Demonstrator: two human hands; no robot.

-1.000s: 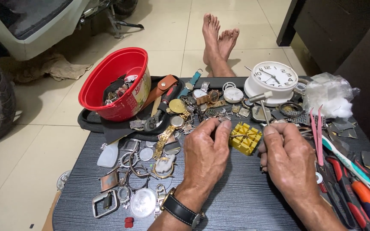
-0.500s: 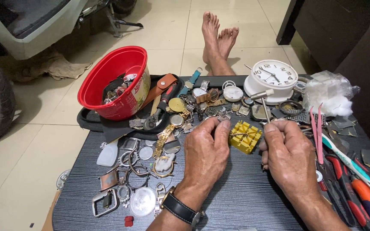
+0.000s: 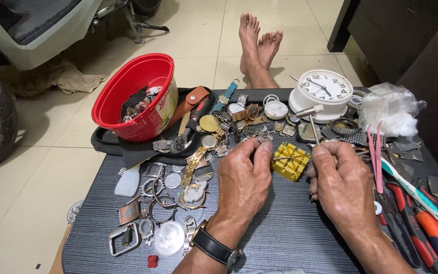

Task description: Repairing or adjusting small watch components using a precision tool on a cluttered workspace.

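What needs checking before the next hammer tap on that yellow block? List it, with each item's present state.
1. Small hammer gripped in the right hand: ok.
2. Hammer head raised above the yellow holder block: ok.
3. Left hand steadying at the block's left edge: ok.
4. Left fingers away from the strike spot: cannot tell.
5. Piece seated in the block's slot: cannot tell, too small.
6. Block flat on the dark table: ok.

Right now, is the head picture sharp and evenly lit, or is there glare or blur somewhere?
In the head view the light is soft and even; both hands, left hand and right hand, are sharp, as is the yellow block. Small glare shows on the round metal case back and the floor tiles. The edges bend slightly, from the wide lens.
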